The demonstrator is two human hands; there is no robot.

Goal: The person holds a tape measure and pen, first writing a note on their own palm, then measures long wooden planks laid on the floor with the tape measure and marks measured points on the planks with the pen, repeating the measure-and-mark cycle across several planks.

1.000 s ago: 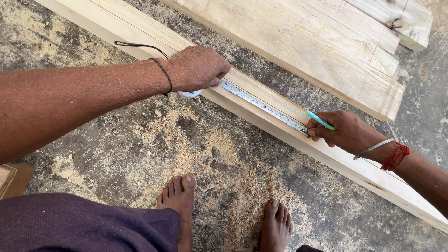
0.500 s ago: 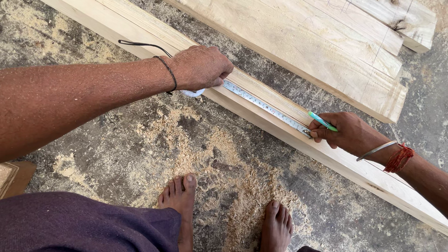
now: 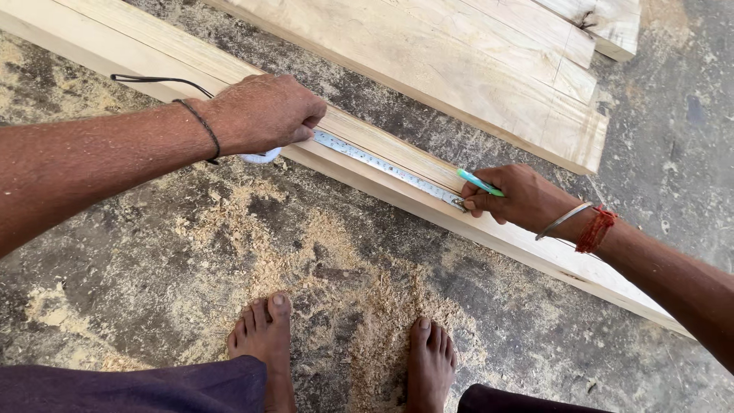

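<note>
A long pale wooden plank lies diagonally on the concrete floor. My left hand presses a white tape measure case against the plank's near edge. Its steel blade runs along the plank toward my right hand. My right hand pins the blade's end to the wood and holds a green pen with its tip near the blade end. A thin black cord lies on the plank behind my left wrist.
Wider wooden boards lie parallel beyond the plank. Sawdust covers the floor in front of my bare feet. A band and red thread circle my right wrist.
Both hands stay on the plank with the tape stretched between them. My right hand has shifted only slightly along the plank.
</note>
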